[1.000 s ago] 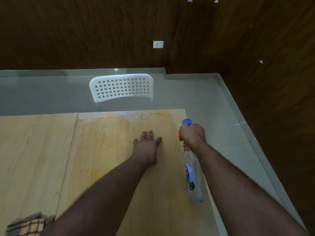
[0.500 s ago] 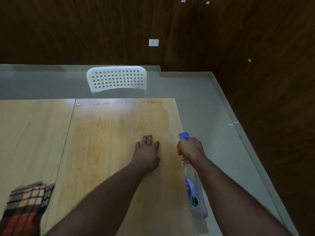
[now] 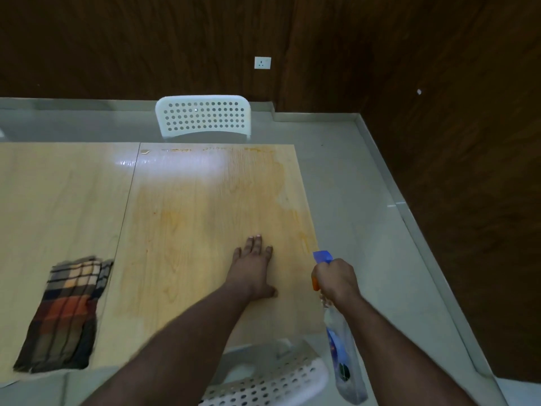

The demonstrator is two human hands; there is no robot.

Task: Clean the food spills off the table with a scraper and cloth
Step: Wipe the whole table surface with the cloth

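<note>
while the right hand (image 3: 336, 281) is wrapped tight around the neck of the spray bottle (image 3: 342, 358), holding it just off the table's right edge with the blue nozzle pointing over the wood, the left hand (image 3: 254, 265) lies flat on the table (image 3: 73, 200) near that same edge, fingers straight and holding nothing. the food spill (image 3: 205, 212) is a big orange smear across the right-hand panel, running up to the far edge where a few crusty bits sit. the checked cloth (image 3: 67, 312) is down at the near edge, across the seam between the two panels, well apart from both hands. no scraper anywhere that i can see. my guess is this is the spraying stage, so most of the job is left. what could go wrong: the left hand sits right in the nozzle's line, so it would get soaked. the bottle hangs past the edge too, so a badly aimed squirt would hit the floor (image 3: 366, 186) and make it slippery. there's a white chair (image 3: 205, 117) at the far edge and another chair (image 3: 263, 379) at the near edge, and drips could land on that one.
</note>
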